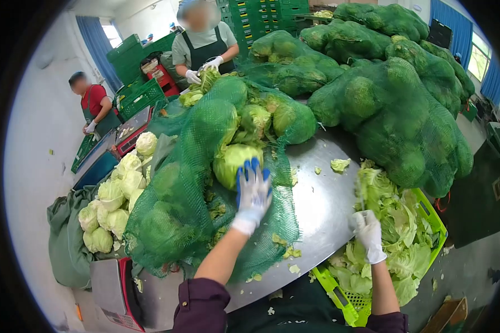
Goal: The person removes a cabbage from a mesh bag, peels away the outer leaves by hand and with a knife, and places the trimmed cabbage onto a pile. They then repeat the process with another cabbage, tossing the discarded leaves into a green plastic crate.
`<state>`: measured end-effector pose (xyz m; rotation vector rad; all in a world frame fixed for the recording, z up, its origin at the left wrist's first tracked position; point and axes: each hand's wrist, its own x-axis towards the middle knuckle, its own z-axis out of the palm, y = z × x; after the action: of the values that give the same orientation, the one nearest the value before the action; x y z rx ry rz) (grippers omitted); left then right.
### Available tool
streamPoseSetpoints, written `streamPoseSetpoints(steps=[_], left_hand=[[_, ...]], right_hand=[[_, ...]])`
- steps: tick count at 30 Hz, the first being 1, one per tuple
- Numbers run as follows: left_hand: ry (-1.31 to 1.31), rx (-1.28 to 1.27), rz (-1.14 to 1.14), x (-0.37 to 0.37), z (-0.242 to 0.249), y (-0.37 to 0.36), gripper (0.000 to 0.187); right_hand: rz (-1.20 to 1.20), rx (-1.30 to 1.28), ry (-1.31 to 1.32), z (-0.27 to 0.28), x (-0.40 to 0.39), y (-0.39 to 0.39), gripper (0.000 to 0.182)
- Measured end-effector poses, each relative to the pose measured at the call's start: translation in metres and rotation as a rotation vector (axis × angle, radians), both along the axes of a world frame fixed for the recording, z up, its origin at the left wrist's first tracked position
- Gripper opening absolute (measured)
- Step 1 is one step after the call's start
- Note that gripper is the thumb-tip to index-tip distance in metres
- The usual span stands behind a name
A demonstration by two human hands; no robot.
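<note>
My left hand, in a white and blue glove, lies with spread fingers on a green cabbage. That cabbage sits at the opening of a green mesh sack holding more cabbages. Over at the right, my right hand, in a white glove, is closed round a thin, blurred tool that looks like a knife. It is above a lime-green crate full of loose cabbage leaves.
Trimmed cabbages are piled at the left beside a scale. Full mesh sacks lie on the metal table. Across it a co-worker handles a cabbage; another person stands far left.
</note>
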<state>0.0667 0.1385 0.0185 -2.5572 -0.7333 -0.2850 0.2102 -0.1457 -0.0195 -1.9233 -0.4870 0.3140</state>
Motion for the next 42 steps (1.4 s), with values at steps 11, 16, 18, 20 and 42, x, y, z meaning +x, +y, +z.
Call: streamPoseSetpoints(steps=[11, 16, 18, 20, 42], left_hand=[[-0.824, -0.662, -0.183, -0.069, 0.009, 0.058, 0.043], [-0.784, -0.620, -0.181, -0.112, 0.005, -0.012, 0.054], [-0.862, -0.691, -0.238, -0.138, -0.033, -0.015, 0.058], [-1.188, -0.895, -0.359, -0.131, -0.041, -0.023, 0.059], [-0.544, -0.676, -0.428, -0.013, 0.004, -0.150, 0.085]], right_hand=[[0.485, 0.064, 0.243, 0.023, -0.055, 0.057, 0.023], [0.509, 0.151, 0.608, 0.026, -0.073, 0.109, 0.046], [0.539, 0.200, 0.639, 0.011, -0.085, 0.133, 0.050], [0.568, 0.235, 0.681, -0.009, -0.094, 0.146, 0.055], [0.190, -0.145, -0.287, 0.013, -0.064, -0.068, 0.056]])
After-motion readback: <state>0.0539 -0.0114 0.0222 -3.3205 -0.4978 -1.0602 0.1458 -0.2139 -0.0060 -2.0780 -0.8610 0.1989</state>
